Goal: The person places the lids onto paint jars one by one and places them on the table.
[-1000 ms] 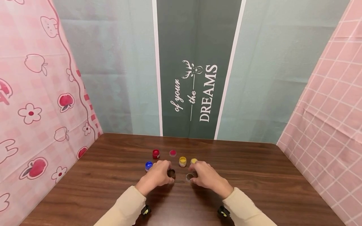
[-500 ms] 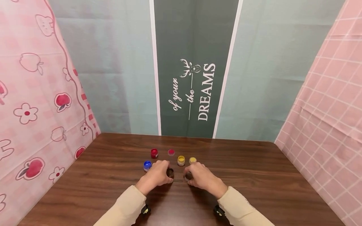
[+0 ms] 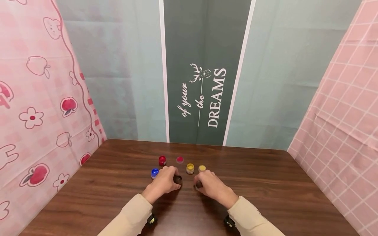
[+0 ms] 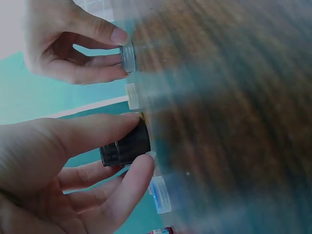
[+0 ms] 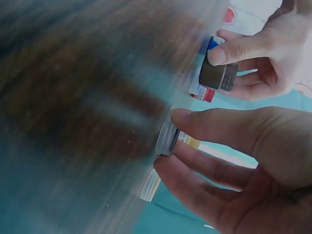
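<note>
My left hand (image 3: 165,180) pinches a small open paint jar (image 4: 127,146) of dark brown or black paint between thumb and fingers. To its right, my right hand (image 3: 214,186) holds a clear round lid (image 5: 167,137), dark inside, by its rim. The lid is close to the tabletop; whether it touches the wood I cannot tell. Just beyond the left hand stands an open blue paint jar (image 3: 155,173), partly covered by that hand. An open yellow paint jar (image 3: 190,168) stands farther back, between the hands, with its yellow-stained lid (image 3: 202,168) past the right hand's fingers.
Behind, an open red paint jar (image 3: 162,160) and a red-stained lid (image 3: 180,160) lie on the brown wooden table (image 3: 251,177). A grey-green printed cloth (image 3: 203,39) hangs at the back edge, with pink cloths at either side.
My right hand has drawn its fingers in around the dark lid and now grips it, covering more of it. The left hand keeps its grip on the dark jar, nearly still.
</note>
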Motion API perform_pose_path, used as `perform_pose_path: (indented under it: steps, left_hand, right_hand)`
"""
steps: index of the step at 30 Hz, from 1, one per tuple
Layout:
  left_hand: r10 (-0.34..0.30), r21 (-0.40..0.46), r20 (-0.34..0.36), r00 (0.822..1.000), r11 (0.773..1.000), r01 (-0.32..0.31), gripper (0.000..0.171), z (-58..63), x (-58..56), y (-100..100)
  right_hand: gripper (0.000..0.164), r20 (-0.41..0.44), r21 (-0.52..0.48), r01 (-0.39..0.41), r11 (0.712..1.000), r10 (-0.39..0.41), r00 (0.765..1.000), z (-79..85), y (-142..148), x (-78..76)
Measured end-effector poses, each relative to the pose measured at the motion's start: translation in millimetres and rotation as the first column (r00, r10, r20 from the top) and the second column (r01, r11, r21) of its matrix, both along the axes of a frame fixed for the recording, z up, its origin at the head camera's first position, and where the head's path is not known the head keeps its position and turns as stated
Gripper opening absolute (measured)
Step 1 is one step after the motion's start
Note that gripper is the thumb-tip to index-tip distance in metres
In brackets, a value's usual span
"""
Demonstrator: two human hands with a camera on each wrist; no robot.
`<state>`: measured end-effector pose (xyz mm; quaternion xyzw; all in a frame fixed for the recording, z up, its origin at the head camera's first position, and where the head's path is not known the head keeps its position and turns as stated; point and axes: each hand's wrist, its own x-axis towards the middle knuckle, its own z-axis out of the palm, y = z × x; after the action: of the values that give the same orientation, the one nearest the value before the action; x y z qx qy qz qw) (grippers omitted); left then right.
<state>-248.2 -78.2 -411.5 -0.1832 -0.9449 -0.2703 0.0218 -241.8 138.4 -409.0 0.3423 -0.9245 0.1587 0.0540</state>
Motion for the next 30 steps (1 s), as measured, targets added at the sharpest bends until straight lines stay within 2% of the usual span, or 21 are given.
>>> perform_pose_path:
  steps: [6, 15, 22, 30]
  left_hand:
    - [-0.021, 0.047, -0.040, 0.999, 0.999, 0.023, 0.029, 3.8, 1.0, 2]
    - [-0.064, 0.065, 0.004, 0.998, 0.996, 0.063, 0.029, 7.2, 6.4, 4]
    - [-0.098, 0.082, 0.012, 0.995, 0.992, 0.096, 0.031, 12.7, 10.1, 5]
    - [-0.122, 0.094, 0.029, 0.992, 0.989, 0.118, 0.032, 16.4, 14.4, 8]
  right_hand:
    - [0.012, 0.005, -0.013, 0.002, 1.000, -0.002, 1.000, 5.0, 5, 0.8]
    - [0.013, 0.043, -0.065, 0.047, 0.997, -0.044, 0.998, 16.2, 8, 3.5]
    - [0.017, -0.025, -0.139, -0.013, 0.990, 0.009, 1.000, 24.9, 10, 7.8]
    - [0.019, -0.017, -0.186, -0.075, 0.980, 0.074, 0.997, 27.2, 4, 12.6]
